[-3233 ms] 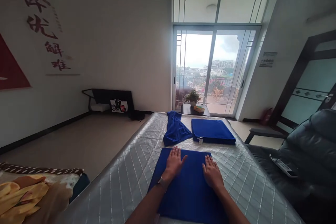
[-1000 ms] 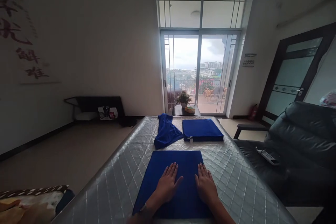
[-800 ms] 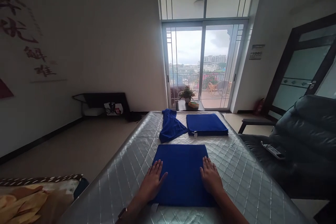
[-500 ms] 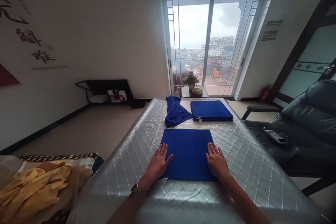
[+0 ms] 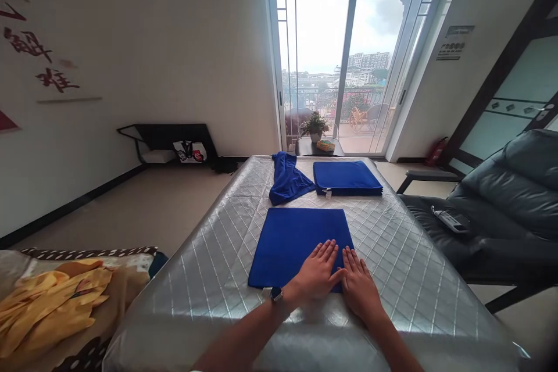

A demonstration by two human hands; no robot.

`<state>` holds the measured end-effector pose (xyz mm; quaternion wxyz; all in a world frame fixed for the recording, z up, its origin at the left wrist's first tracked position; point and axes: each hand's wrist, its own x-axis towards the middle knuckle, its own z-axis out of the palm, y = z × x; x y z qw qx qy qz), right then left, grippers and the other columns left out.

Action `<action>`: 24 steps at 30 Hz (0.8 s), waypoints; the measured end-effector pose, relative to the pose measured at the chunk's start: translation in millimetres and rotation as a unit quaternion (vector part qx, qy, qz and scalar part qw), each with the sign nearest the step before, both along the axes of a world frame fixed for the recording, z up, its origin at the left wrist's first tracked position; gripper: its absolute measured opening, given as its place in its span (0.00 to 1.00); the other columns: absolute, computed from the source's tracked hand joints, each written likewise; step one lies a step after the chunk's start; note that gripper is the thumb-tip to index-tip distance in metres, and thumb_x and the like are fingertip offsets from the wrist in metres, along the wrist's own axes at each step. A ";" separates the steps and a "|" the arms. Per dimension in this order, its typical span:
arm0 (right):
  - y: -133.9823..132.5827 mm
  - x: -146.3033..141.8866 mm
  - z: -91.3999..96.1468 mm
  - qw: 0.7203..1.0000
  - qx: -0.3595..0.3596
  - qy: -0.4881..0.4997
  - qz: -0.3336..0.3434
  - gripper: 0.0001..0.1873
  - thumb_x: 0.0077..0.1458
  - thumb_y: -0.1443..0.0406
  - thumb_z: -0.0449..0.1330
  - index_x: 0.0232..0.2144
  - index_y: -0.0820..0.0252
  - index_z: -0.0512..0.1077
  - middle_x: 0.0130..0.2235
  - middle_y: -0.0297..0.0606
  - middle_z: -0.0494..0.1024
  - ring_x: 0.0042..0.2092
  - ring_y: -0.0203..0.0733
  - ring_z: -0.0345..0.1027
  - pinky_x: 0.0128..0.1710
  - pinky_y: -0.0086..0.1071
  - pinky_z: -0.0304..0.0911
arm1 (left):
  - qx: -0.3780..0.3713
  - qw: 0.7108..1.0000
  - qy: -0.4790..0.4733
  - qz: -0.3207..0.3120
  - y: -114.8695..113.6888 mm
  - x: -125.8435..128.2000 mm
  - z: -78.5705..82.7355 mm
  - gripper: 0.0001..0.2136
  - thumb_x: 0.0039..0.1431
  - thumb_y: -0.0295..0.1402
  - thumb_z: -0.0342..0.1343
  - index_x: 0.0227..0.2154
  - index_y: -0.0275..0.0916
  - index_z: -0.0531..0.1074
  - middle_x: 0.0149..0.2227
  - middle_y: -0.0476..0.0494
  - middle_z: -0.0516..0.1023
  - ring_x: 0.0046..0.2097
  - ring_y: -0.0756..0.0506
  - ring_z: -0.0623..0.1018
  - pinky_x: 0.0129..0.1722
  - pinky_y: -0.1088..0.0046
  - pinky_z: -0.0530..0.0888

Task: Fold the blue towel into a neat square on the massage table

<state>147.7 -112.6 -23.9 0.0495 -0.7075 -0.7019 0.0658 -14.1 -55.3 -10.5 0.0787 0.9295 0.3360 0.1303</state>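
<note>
A folded blue towel (image 5: 296, 238) lies flat on the silver quilted mattress (image 5: 209, 267) in front of me. My left hand (image 5: 316, 273) lies flat with fingers spread on the towel's near right corner, a watch on its wrist. Right beside it, my right hand (image 5: 360, 285) rests flat and open on the towel's right edge and the mattress. The two hands touch side by side. Farther back a stack of folded blue towels (image 5: 346, 178) sits on the mattress, with a crumpled blue towel (image 5: 286, 178) to its left.
A dark leather recliner (image 5: 501, 209) with a remote control (image 5: 449, 220) stands at the right. A small table with a potted plant (image 5: 314, 126) is before the glass balcony door. A yellow patterned blanket (image 5: 52, 296) lies at the lower left. Bare floor spreads to the left.
My left hand slid from the towel's left edge across to its near right corner, beside my right hand. Earlier both hands moved outward from the middle to the edges.
</note>
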 end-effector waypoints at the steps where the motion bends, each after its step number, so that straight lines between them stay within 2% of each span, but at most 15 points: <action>1: -0.5 -0.3 1.2 1.000 -0.004 -0.003 0.000 0.33 0.67 0.62 0.36 0.70 0.68 0.46 0.72 0.40 0.41 0.73 0.42 0.30 0.70 0.43 0.32 | -0.001 1.000 -0.004 -0.012 -1.4 9.0 -1.1 0.33 0.72 0.51 0.29 0.71 0.36 0.44 0.72 0.41 0.45 0.72 0.44 0.45 0.70 0.61 0.47; 3: -1.7 -1.2 3.4 1.000 -0.011 -0.007 0.000 0.32 0.67 0.61 0.36 0.70 0.66 0.46 0.72 0.37 0.40 0.73 0.42 0.29 0.70 0.43 0.31 | -0.008 1.000 -0.004 -0.018 -2.1 15.6 -4.1 0.32 0.72 0.51 0.29 0.71 0.36 0.44 0.72 0.42 0.46 0.72 0.44 0.45 0.71 0.61 0.46; 6: -2.9 -3.1 6.2 1.000 -0.012 0.001 -0.009 0.33 0.68 0.57 0.36 0.70 0.66 0.45 0.72 0.36 0.39 0.73 0.42 0.29 0.71 0.43 0.31 | -0.009 1.000 0.013 0.001 0.2 -2.2 -8.0 0.32 0.72 0.51 0.30 0.71 0.38 0.43 0.72 0.43 0.46 0.72 0.44 0.46 0.71 0.61 0.47; 9: -3.5 -4.6 8.0 1.000 -0.001 0.023 -0.020 0.33 0.69 0.56 0.36 0.70 0.66 0.43 0.72 0.37 0.40 0.73 0.41 0.30 0.71 0.43 0.32 | -0.010 0.998 0.041 0.051 2.2 -44.6 -10.5 0.32 0.72 0.52 0.31 0.71 0.40 0.40 0.72 0.44 0.45 0.72 0.43 0.47 0.70 0.58 0.50; 13: -3.7 -4.3 7.9 0.999 -0.003 0.040 -0.020 0.33 0.69 0.56 0.36 0.70 0.66 0.44 0.72 0.38 0.40 0.73 0.41 0.30 0.71 0.44 0.32 | -0.022 0.983 0.069 0.168 -3.3 -113.5 -18.4 0.33 0.71 0.53 0.32 0.71 0.40 0.39 0.72 0.44 0.44 0.72 0.41 0.47 0.70 0.53 0.52; 16: -3.1 -2.8 4.4 0.999 0.006 0.038 -0.014 0.33 0.69 0.56 0.37 0.70 0.66 0.45 0.72 0.39 0.40 0.72 0.42 0.31 0.71 0.44 0.32 | -0.015 0.967 0.079 0.242 -11.7 -151.0 -27.9 0.34 0.71 0.54 0.33 0.71 0.40 0.38 0.72 0.42 0.44 0.72 0.40 0.46 0.69 0.52 0.52; 19: -2.1 -1.3 -1.5 1.000 0.017 0.024 -0.011 0.34 0.68 0.56 0.36 0.70 0.67 0.45 0.72 0.39 0.41 0.72 0.42 0.32 0.71 0.44 0.32 | -0.011 0.959 0.073 0.272 -18.3 -164.7 -34.2 0.34 0.70 0.54 0.34 0.71 0.40 0.38 0.72 0.42 0.44 0.72 0.39 0.47 0.69 0.52 0.53; 24: -2.0 1.8 -9.8 1.000 0.030 -0.006 -0.007 0.34 0.68 0.55 0.35 0.70 0.68 0.46 0.72 0.40 0.42 0.72 0.42 0.33 0.71 0.45 0.33 | -0.024 0.956 0.059 0.286 -21.7 -159.3 -31.5 0.35 0.70 0.55 0.35 0.71 0.37 0.42 0.72 0.42 0.43 0.72 0.39 0.46 0.70 0.53 0.52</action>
